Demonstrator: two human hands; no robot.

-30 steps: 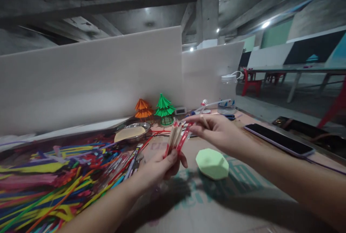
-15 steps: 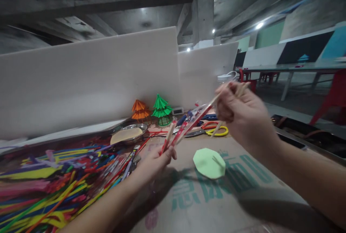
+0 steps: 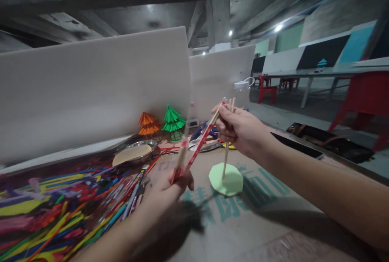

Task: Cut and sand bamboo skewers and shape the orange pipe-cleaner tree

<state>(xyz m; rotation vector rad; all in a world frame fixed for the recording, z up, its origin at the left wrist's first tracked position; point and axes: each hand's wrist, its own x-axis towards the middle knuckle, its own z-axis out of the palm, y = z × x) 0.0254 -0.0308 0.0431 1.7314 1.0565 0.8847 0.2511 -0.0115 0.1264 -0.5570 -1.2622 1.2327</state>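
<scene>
My left hand [image 3: 170, 191] is closed round the lower end of a red paper sleeve of wooden sticks [image 3: 194, 152], low over the cardboard sheet [image 3: 231, 221]. My right hand [image 3: 240, 130] pinches the sleeve's upper end and also grips a bare wooden stick [image 3: 226, 156]. That stick stands nearly upright with its lower tip on a pale green octagonal paper piece [image 3: 226, 181] lying flat on the cardboard.
A heap of coloured paper strips [image 3: 45, 213] fills the left. Behind are a metal dish [image 3: 135, 154], orange [image 3: 147, 123] and green [image 3: 173, 120] paper trees, scissors [image 3: 209, 145], a clear jar [image 3: 241, 89], white dividers [image 3: 91, 87]. A phone [image 3: 294, 143] lies right.
My right hand drew a stick from the sleeve, lifted it, then brought it down so its tip rests on the green piece. The view has shifted right.
</scene>
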